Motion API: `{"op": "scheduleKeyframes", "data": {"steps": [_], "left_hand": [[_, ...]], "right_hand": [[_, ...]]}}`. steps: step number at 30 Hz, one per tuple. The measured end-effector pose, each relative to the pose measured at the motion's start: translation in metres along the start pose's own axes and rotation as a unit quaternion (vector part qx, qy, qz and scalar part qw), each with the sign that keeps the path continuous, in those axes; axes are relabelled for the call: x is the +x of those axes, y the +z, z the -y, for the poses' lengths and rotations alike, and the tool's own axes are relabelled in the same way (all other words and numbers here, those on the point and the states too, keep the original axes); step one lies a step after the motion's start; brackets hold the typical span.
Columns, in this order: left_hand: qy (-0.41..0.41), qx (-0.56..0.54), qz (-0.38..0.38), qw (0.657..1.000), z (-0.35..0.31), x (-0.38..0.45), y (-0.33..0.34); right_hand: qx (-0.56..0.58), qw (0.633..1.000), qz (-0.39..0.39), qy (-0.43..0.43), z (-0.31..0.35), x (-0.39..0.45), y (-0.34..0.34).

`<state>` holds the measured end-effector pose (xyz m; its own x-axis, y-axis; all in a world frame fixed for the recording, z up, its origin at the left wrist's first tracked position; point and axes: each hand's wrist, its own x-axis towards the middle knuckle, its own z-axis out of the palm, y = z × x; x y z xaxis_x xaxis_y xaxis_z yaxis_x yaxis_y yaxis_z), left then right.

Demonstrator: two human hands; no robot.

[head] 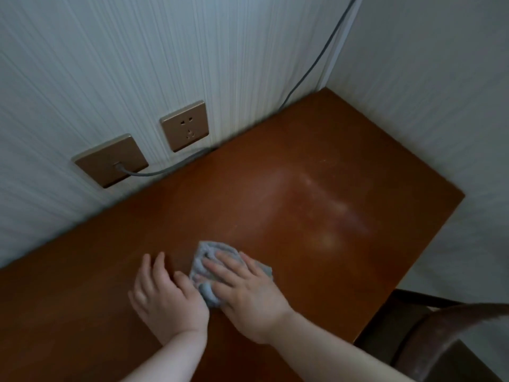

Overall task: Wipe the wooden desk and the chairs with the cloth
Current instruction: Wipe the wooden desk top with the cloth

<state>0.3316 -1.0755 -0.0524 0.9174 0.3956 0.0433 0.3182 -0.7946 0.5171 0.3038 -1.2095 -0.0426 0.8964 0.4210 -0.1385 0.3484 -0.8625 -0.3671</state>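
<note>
A reddish-brown wooden desk (316, 172) fills the middle of the view, set into a corner of white walls. A crumpled grey cloth (205, 257) lies on it near the front. My right hand (248, 290) presses flat on the cloth with straight fingers, covering its right half. My left hand (162, 296) rests flat on the desk just left of the cloth, its thumb touching the cloth's lower edge. A dark wooden chair (440, 334) stands at the lower right, beside the desk's right end.
Two bronze wall plates sit on the wall behind the desk: a power socket (184, 125) and a plate (110, 161) with a grey cable (165, 169) plugged in. Another grey cable (316, 62) runs down the corner behind the desk. A pale sheen marks the desk's right half.
</note>
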Motion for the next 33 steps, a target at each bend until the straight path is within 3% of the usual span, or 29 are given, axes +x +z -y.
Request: {"op": "scheduleKeyframes", "data": {"steps": [1, 3, 5, 7, 9, 12, 14, 16, 18, 20, 22, 24, 26, 28, 31, 33], "left_hand": [[-0.012, 0.016, 0.004, 1.000, -0.001, 0.002, 0.002], [0.003, 0.055, 0.025, 0.998, -0.004, 0.002, 0.005], [0.010, 0.082, 0.038, 0.996, -0.003, -0.002, 0.007], [0.012, 0.091, 0.039, 0.995, 0.000, -0.001, 0.008], [0.011, 0.083, 0.026, 0.996, 0.000, 0.002, 0.009], [0.022, 0.081, 0.019, 0.996, 0.001, 0.000, 0.009], [0.023, 0.079, 0.023, 0.996, 0.000, 0.000, 0.007], [0.011, 0.081, 0.036, 0.996, -0.001, -0.001, 0.006], [0.006, 0.083, 0.049, 0.995, -0.002, 0.000, 0.006], [0.002, 0.084, 0.059, 0.995, -0.002, 0.001, 0.007], [0.001, 0.085, 0.061, 0.994, -0.002, 0.001, 0.007], [0.003, 0.082, 0.055, 0.995, -0.003, 0.000, 0.007], [0.002, 0.073, 0.056, 0.996, -0.004, 0.000, 0.005], [-0.006, 0.066, 0.070, 0.995, -0.004, 0.000, 0.003], [-0.006, 0.048, 0.086, 0.995, -0.004, 0.001, -0.004], [0.057, 0.015, 0.100, 0.993, -0.010, -0.005, -0.008]], "right_hand": [[0.010, 1.000, -0.007, 0.017, -0.008, 0.018, -0.006], [-0.011, 0.990, -0.056, 0.131, -0.032, 0.036, -0.010], [-0.040, 0.953, -0.130, 0.270, -0.038, 0.027, -0.005], [-0.041, 0.930, -0.166, 0.325, -0.012, 0.014, 0.007], [-0.027, 0.955, -0.145, 0.257, 0.019, 0.016, 0.015], [-0.022, 0.996, -0.052, 0.065, 0.014, 0.045, 0.003], [-0.011, 0.997, -0.036, 0.061, -0.022, 0.062, -0.012], [-0.020, 0.974, -0.090, 0.209, -0.058, 0.051, -0.019], [-0.030, 0.911, -0.154, 0.382, -0.072, 0.017, -0.018], [-0.043, 0.869, -0.181, 0.458, -0.052, -0.009, -0.007], [-0.044, 0.900, -0.186, 0.391, -0.020, -0.010, 0.007], [-0.041, 0.967, -0.118, 0.221, -0.004, 0.006, 0.010], [-0.033, 0.988, -0.087, 0.125, -0.023, 0.025, -0.002], [-0.026, 0.969, -0.116, 0.218, -0.060, 0.020, -0.017], [-0.044, 0.879, -0.160, 0.448, -0.097, -0.036, -0.023], [-0.039, 0.836, -0.184, 0.516, -0.086, -0.071, -0.011]]}}
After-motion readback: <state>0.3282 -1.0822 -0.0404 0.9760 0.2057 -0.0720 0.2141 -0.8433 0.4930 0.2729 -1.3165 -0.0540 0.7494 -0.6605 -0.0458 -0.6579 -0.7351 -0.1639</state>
